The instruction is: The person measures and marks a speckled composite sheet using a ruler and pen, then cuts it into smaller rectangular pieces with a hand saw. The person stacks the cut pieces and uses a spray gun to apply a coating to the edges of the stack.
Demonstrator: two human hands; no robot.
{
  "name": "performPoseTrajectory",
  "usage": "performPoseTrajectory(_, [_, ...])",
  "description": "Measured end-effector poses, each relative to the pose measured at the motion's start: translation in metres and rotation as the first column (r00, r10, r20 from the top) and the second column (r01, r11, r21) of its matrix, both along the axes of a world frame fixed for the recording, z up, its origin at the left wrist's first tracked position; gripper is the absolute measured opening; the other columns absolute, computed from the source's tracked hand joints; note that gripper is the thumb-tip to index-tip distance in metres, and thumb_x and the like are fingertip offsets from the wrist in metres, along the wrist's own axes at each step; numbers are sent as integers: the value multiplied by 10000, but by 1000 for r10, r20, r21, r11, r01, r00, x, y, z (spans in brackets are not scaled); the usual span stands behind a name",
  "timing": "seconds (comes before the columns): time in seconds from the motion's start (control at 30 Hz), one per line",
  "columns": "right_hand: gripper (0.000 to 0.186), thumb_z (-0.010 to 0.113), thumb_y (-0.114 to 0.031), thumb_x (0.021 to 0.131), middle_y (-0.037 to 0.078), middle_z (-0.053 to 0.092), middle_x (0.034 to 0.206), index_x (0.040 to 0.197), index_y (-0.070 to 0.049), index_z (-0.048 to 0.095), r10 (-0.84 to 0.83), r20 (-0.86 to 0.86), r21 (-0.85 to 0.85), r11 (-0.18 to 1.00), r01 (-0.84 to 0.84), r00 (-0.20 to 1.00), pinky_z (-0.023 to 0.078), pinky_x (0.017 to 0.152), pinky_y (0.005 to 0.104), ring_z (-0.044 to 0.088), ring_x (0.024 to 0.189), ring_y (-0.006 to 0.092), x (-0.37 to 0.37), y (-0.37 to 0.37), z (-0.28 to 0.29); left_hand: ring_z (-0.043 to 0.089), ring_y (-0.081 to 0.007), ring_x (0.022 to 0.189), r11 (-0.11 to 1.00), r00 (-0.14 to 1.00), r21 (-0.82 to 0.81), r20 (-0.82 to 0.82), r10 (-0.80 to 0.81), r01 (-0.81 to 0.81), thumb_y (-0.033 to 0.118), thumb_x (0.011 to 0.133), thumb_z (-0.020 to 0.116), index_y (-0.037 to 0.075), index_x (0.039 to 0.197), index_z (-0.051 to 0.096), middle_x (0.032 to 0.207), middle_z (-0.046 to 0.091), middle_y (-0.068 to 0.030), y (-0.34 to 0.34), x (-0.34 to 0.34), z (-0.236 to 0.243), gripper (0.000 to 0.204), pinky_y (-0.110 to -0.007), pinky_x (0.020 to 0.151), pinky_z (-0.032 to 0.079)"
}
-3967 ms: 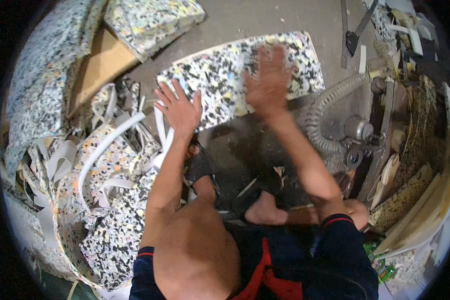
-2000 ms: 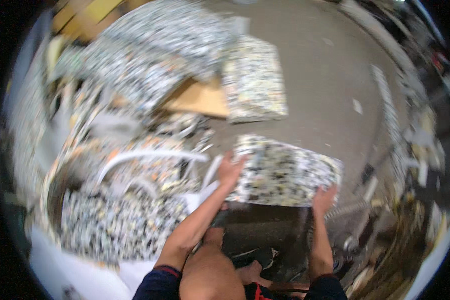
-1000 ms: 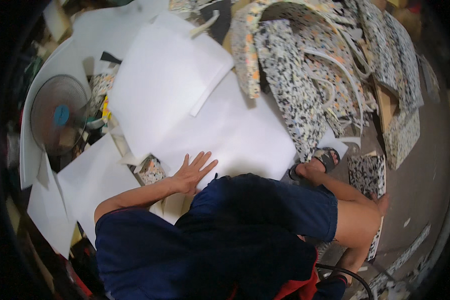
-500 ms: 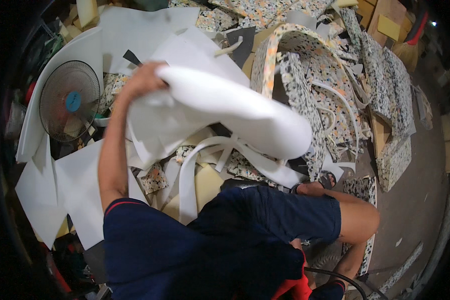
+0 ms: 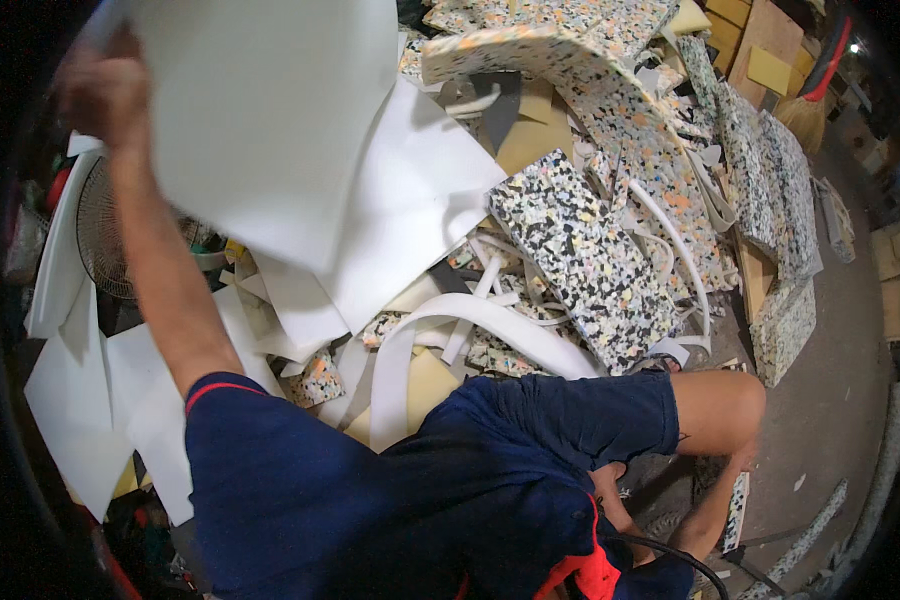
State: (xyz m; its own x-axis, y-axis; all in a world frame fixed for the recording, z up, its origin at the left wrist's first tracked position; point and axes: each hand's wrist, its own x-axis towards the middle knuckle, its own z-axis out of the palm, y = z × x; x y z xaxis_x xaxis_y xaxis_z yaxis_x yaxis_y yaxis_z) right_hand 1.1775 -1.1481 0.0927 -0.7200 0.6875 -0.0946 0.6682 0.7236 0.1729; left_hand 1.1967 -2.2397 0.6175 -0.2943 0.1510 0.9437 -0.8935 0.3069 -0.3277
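Observation:
My left hand (image 5: pixel 108 90) is blurred by motion at the upper left, with the arm stretched out. Its fingers are closed on the edge of a large white foam sheet (image 5: pixel 270 110), which hangs in front of the fan. My right hand (image 5: pixel 742 458) is down by my bent knee at the lower right, largely hidden, so its fingers cannot be made out. Under the raised sheet lies another white foam sheet (image 5: pixel 410 190). A rectangular black-and-white speckled foam piece (image 5: pixel 585 255) lies in the middle, beside a curved orange-flecked foam slab (image 5: pixel 610 100).
A fan (image 5: pixel 100 235) stands at the left, partly covered by my arm and a sheet. White foam strips (image 5: pixel 470 315) curl before my lap. Thick speckled slabs (image 5: pixel 785 200) lean at the right, near a broom (image 5: pixel 810 112). A black cable (image 5: pixel 670 548) runs beside my right arm.
My left hand has swung up and left, carrying the white sheet off the middle. The speckled rectangle has tipped flat, and the arched slab has opened out. My foot has drawn back.

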Motion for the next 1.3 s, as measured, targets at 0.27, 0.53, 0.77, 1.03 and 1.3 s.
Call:
performPoseTrajectory(0.27, [517, 486, -493, 1001, 163, 554, 1405, 1470, -279, 455, 77, -107, 86, 994, -68, 991, 353, 1054, 663, 539, 1298, 349, 6, 27, -33, 624, -350, 1047, 450, 486, 869, 309, -818, 204, -8, 804, 571, 38, 1220, 632, 1190, 659, -149, 191, -78, -332, 424, -429, 899, 504])
performPoseTrajectory(0.53, [720, 673, -387, 916, 225, 542, 1406, 1501, -64, 406, 3, 18, 15, 1000, -4, 1000, 429, 1050, 528, 528, 1281, 423, 6, 2, 26, 416, -304, 1434, 289, 699, 951, 136, -703, 106, 93, 910, 496, 124, 1542, 396, 1552, 457, -118, -38, -137, -457, 641, -410, 1188, 333])
performPoseTrajectory(0.77, [782, 813, -327, 806, 203, 540, 1397, 1467, -125, 446, 22, -80, 39, 999, -19, 997, 356, 1130, 588, 481, 1334, 391, -58, -16, 20, 680, -330, 1071, -273, 823, 957, -235, -517, 102, 375, 1004, 555, 60, 1311, 642, 1219, 707, -168, -147, -220, -333, 448, -430, 939, 520])
performPoseTrajectory(1.03, [866, 750, -603, 788, 184, 603, 1240, 1445, -120, 459, 91, -103, 102, 992, -81, 990, 357, 1043, 671, 535, 1225, 386, -76, -16, 72, 648, -362, 1091, 589, -491, 459, 326, -808, -665, 245, 924, 616, 54, 1240, 633, 1179, 684, -213, 292, -275, -379, 370, -451, 951, 498])
performPoseTrajectory(1.3, [933, 751, -641, 761, 241, 558, 1304, 1436, -59, 476, 306, -329, 212, 946, -246, 893, 343, 1061, 664, 524, 1220, 416, -99, 6, 55, 386, -391, 1436, -351, -483, 790, -593, -644, -502, 467, 857, 728, -5, 1551, 296, 1544, 408, -246, 776, -369, -502, 944, -449, 1189, 293])
